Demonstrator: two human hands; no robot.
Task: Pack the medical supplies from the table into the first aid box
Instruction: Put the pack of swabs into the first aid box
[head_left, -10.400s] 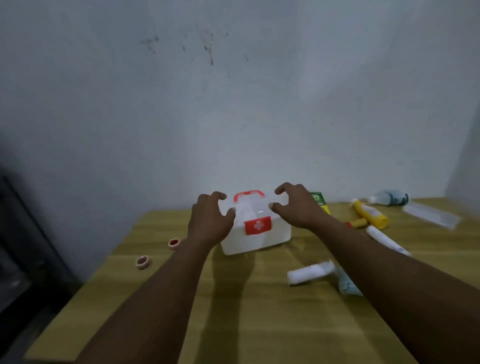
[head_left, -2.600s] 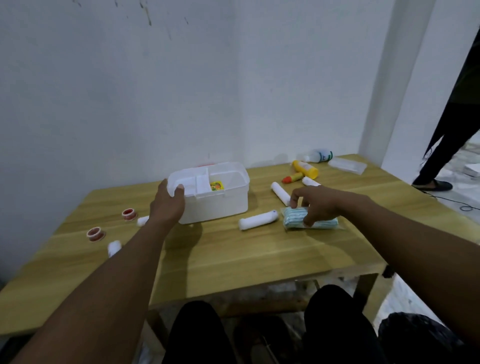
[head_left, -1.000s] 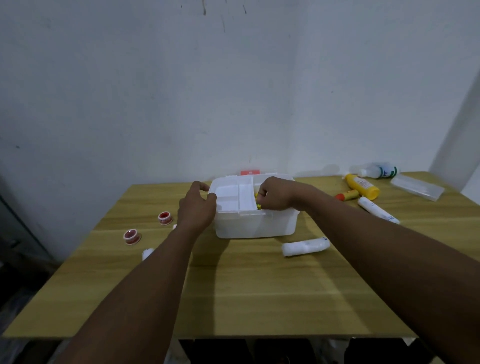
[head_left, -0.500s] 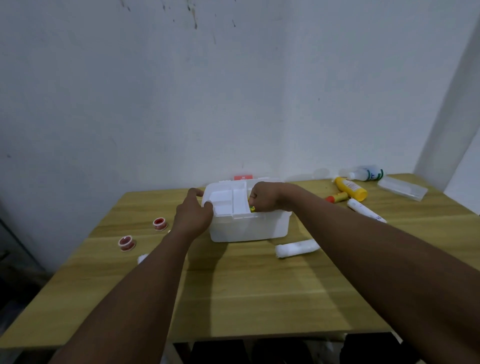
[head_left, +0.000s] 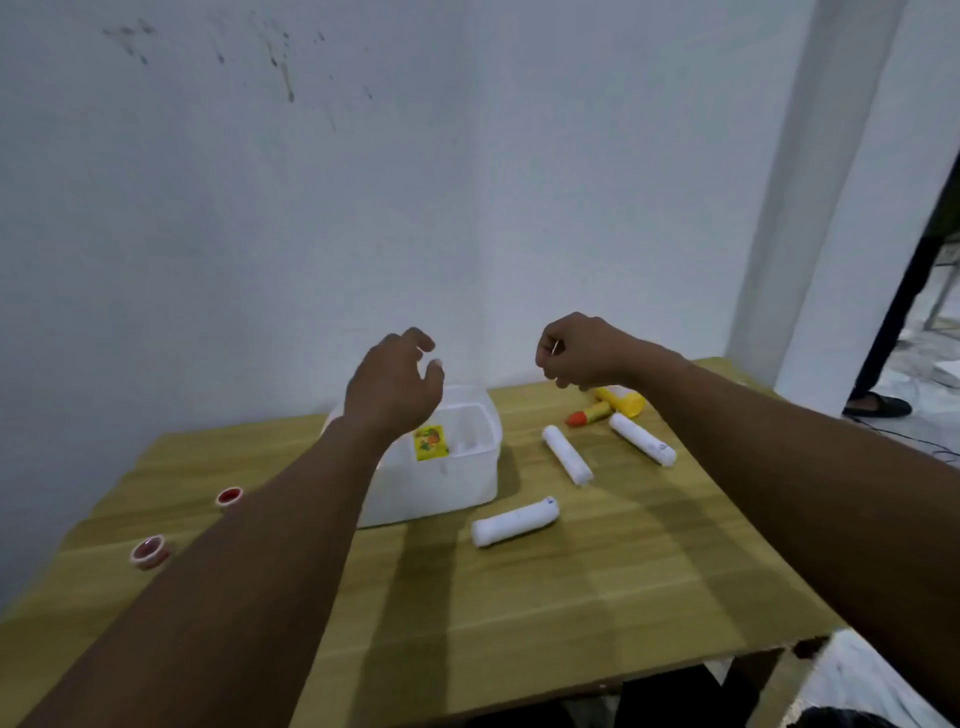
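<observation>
The lidless white translucent plastic first aid box (head_left: 447, 467) sits on the wooden table (head_left: 519, 597) near the wall, a small yellow packet (head_left: 430, 442) inside. The left hand (head_left: 392, 387) hovers above it, fingers loosely spread and empty. The right hand (head_left: 582, 353) is raised with fingers curled in; whether it grips anything cannot be told.

A white box (head_left: 441, 483) with a yellow sticker (head_left: 430, 442) is seen on a tan wood-grain table (head_left: 519, 597); white rolls (head_left: 515, 521), red-centred tape rings (head_left: 148, 552) and a yellow bottle (head_left: 623, 401) are scattered around.
</observation>
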